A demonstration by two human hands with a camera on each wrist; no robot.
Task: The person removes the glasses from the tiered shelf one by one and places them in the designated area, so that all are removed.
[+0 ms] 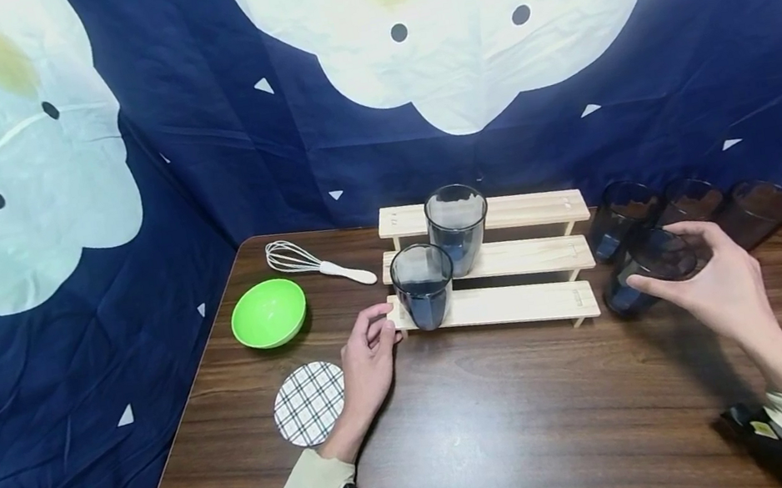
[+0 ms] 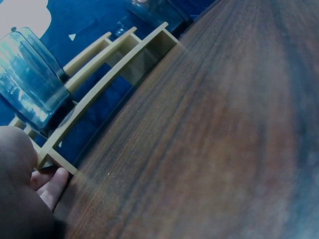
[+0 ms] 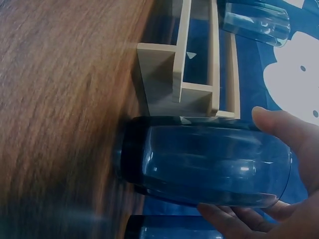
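Note:
My right hand [image 1: 726,282] holds a dark tinted glass [image 3: 209,164] near its rim, thumb on one side and fingers on the other. That glass stands upright just right of a three-step wooden rack [image 1: 529,302], its base at the table. My left hand [image 1: 370,357] grips the left end of the rack's lowest step, with fingertips around the end support in the left wrist view. One tinted glass [image 1: 424,290] stands at the left of the lowest step, near that hand. Another glass [image 1: 459,229] stands behind it on the middle step.
Three more tinted glasses [image 1: 754,211] stand close together at the back right, behind my right hand. To the left are a green bowl [image 1: 268,314], a white whisk [image 1: 346,273] and a round checked coaster [image 1: 310,404]. A dark blue cloth [image 1: 214,178] hangs behind the table.

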